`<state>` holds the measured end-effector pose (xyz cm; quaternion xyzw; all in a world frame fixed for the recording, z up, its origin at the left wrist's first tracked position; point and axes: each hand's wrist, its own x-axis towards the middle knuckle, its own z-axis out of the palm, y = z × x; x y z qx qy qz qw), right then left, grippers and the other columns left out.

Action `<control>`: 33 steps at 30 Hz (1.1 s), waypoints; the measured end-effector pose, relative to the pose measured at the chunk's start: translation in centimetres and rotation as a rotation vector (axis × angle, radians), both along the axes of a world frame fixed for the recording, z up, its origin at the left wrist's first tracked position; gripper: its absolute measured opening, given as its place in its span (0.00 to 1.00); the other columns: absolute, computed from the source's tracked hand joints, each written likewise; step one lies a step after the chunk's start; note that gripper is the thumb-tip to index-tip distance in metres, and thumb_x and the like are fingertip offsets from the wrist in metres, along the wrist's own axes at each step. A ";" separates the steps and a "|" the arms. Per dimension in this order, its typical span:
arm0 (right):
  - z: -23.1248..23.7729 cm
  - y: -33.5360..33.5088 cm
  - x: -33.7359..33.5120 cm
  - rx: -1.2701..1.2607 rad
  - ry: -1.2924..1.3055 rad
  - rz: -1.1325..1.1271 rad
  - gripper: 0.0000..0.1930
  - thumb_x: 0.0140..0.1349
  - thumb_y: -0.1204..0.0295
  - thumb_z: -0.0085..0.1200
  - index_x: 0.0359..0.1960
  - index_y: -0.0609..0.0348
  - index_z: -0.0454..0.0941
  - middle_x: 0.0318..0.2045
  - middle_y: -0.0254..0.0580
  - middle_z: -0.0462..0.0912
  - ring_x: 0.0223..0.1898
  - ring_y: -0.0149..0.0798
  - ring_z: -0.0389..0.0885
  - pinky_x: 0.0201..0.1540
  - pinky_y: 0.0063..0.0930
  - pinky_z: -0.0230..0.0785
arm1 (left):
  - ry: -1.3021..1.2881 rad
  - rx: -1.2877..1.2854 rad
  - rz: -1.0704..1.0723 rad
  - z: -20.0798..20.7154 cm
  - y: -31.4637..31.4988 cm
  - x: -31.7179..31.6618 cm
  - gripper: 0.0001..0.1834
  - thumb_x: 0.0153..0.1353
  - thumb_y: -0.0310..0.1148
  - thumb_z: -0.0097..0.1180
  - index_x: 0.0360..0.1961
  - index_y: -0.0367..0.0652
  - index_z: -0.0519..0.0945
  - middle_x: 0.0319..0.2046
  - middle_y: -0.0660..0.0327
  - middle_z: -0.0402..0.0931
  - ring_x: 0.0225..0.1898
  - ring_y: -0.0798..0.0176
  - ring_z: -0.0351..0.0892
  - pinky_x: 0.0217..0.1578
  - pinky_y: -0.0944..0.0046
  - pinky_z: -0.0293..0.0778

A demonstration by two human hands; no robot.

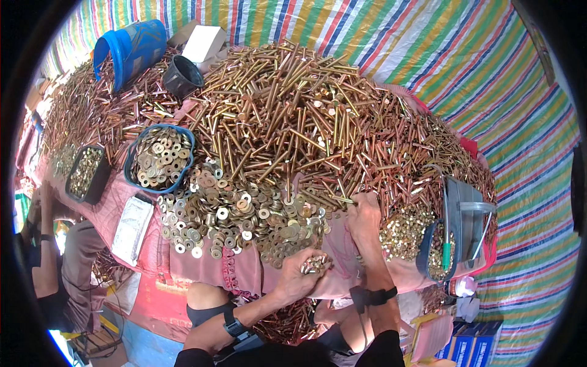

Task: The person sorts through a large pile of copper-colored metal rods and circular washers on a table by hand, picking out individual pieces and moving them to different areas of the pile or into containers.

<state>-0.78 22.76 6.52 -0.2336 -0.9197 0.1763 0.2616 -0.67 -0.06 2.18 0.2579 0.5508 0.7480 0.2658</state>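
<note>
Plainly, the table (pixel 202 269) is laid out so that each kind of part is kept within arm's reach. It is draped in a pink cloth and heaped with long brass-coloured bolts (pixel 293 116), while flat washers (pixel 238 214) are spread along the near edge, just in front of the person. A small bundle of bolts (pixel 316 264) is held in the left hand (pixel 299 275), whose fingers are curled shut around it, heads bunched together near the table's edge, so that they are kept together apart from the loose pile. The right hand (pixel 364 214) is laid palm down at the foot of the bolt heap, touching the bolts there; whether anything is gripped under it cannot be told. A blue bowl of washers (pixel 160 158) is set to the left, and a grey container of small nuts (pixel 440 244) stands at the right. A 2nd person's arm (pixel 43 244) is seen at the far left.
</note>
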 end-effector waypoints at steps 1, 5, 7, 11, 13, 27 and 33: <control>0.1 0.2 -0.1 -0.052 -0.020 -0.025 0.09 0.61 0.80 0.62 0.44 0.63 0.83 0.34 0.54 0.79 0.33 0.55 0.82 0.36 0.49 0.74 | -0.009 -0.005 -0.005 0.1 -0.1 0.0 0.11 0.64 0.25 0.68 0.47 0.37 0.85 0.38 0.58 0.86 0.39 0.68 0.84 0.43 0.65 0.79; 0.9 0.3 -0.5 -0.045 -0.149 -0.016 0.08 0.62 0.77 0.62 0.42 0.63 0.85 0.35 0.56 0.83 0.35 0.55 0.85 0.39 0.48 0.77 | 0.002 -0.030 -0.017 0.6 -0.4 -0.1 0.11 0.64 0.25 0.67 0.47 0.37 0.85 0.37 0.58 0.86 0.39 0.69 0.83 0.42 0.66 0.78; 1.1 0.0 -1.2 0.008 -0.221 0.041 0.07 0.62 0.75 0.63 0.41 0.63 0.85 0.37 0.58 0.84 0.37 0.56 0.86 0.40 0.50 0.77 | 0.008 -0.039 -0.016 0.6 -0.4 -0.1 0.11 0.63 0.24 0.66 0.47 0.37 0.84 0.36 0.59 0.86 0.38 0.69 0.83 0.41 0.66 0.78; 1.3 -0.2 -2.7 0.145 -0.402 0.074 0.08 0.63 0.71 0.64 0.38 0.63 0.85 0.34 0.60 0.85 0.35 0.57 0.87 0.42 0.55 0.77 | -0.017 -0.006 -0.018 0.1 -0.3 0.0 0.11 0.62 0.23 0.65 0.47 0.37 0.84 0.36 0.58 0.85 0.38 0.68 0.83 0.41 0.65 0.77; 1.4 0.0 -2.9 0.197 -0.474 0.088 0.07 0.63 0.71 0.62 0.36 0.63 0.85 0.30 0.60 0.84 0.34 0.58 0.86 0.42 0.54 0.77 | -0.028 0.025 -0.013 -0.3 0.0 0.1 0.11 0.62 0.23 0.65 0.46 0.37 0.84 0.36 0.58 0.85 0.38 0.68 0.83 0.41 0.65 0.78; 2.1 0.9 -3.2 -0.017 -0.622 0.014 0.18 0.51 0.59 0.68 0.28 0.65 0.85 0.29 0.62 0.85 0.37 0.62 0.87 0.46 0.52 0.76 | -0.020 -0.039 0.007 0.2 0.0 0.2 0.10 0.65 0.26 0.68 0.46 0.38 0.85 0.34 0.62 0.86 0.36 0.74 0.80 0.37 0.67 0.77; 2.3 1.6 -3.3 -0.156 -0.617 0.050 0.16 0.50 0.64 0.68 0.15 0.63 0.81 0.15 0.52 0.79 0.21 0.47 0.80 0.30 0.45 0.75 | -0.051 0.016 0.006 0.4 0.0 0.2 0.10 0.66 0.25 0.68 0.47 0.37 0.84 0.34 0.64 0.86 0.37 0.76 0.79 0.38 0.69 0.78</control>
